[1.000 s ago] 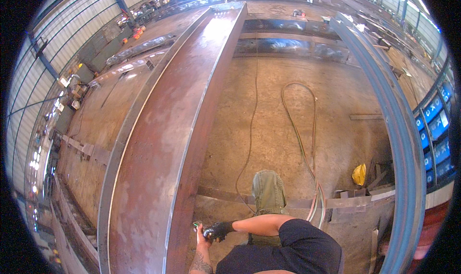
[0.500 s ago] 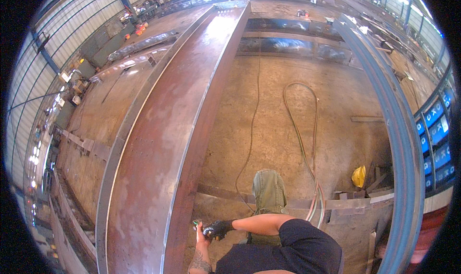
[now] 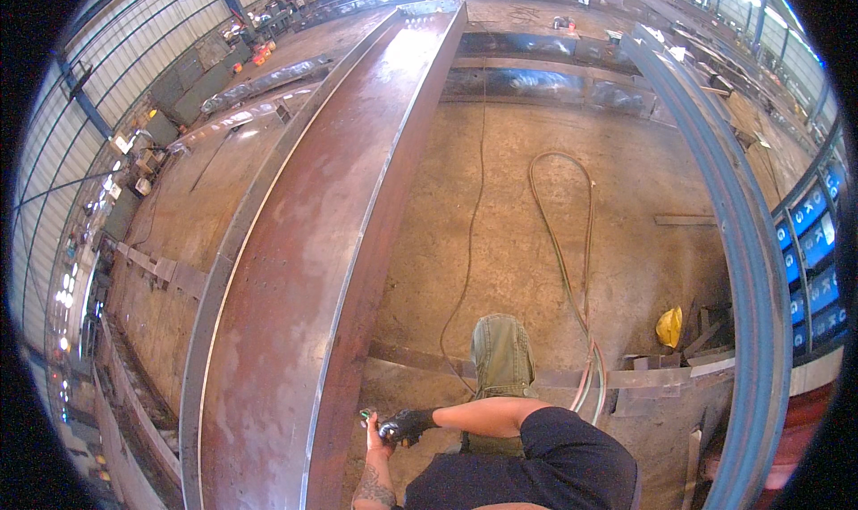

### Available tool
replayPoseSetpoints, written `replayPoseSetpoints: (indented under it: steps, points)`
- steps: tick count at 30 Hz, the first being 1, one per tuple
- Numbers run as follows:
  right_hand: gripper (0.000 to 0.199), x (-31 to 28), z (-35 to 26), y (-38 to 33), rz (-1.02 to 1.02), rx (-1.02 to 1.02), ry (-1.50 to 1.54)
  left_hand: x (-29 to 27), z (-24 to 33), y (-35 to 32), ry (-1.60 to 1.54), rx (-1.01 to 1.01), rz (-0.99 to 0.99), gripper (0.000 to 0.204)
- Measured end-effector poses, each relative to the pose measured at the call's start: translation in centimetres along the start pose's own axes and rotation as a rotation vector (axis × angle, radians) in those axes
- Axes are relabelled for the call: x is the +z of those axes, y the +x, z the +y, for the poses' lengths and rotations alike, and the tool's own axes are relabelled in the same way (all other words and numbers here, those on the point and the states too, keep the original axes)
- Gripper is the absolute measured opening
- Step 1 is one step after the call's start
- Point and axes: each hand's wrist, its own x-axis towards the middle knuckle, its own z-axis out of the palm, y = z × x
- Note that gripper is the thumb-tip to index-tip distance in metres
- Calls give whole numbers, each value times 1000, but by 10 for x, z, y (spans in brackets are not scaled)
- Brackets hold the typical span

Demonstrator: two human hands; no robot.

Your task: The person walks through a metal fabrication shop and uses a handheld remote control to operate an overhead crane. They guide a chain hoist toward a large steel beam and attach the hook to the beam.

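**Green-tipped piece [image 3: 364, 414] in hand beside the steel beam [image 3: 295, 286]**

The small piece sits toward seven o'clock in the view, just beside the beam's flank; whether they touch, I cannot tell. The bare left hand [image 3: 374, 432] is closed around it; the gloved right hand [image 3: 409, 426] curls in at the left, its exact grip too small to make out. The piece looks light and stiff, probably best held mid-body, clear of its green end. The beam runs from seven o'clock to twelve; a hose loop [image 3: 590, 224] lies between two and five, a yellow item [image 3: 668, 328] near four.

The left hand [image 3: 374, 431] holds a small green-tipped object [image 3: 365, 415] beside the gloved right hand [image 3: 409, 426]. A beam [image 3: 281, 278] lies to their left.
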Motion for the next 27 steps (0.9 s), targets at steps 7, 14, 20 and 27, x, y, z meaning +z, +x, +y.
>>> replayPoseSetpoints:
  steps: [7,14,20,27]
  points:
    - [55,11,58,33,8,-33,-57,12,4,-3,24,11,39,57]
    - [38,3,-1,3,-22,65,-27,-16,-5,8,-23,-22,72,59]
    - [34,0,1,2,-5,21,-100,-12,-1,11,-31,-26,36,60]
    - [48,11,31,18,125,-98,-86,4,-2,0,-21,46,33,59]
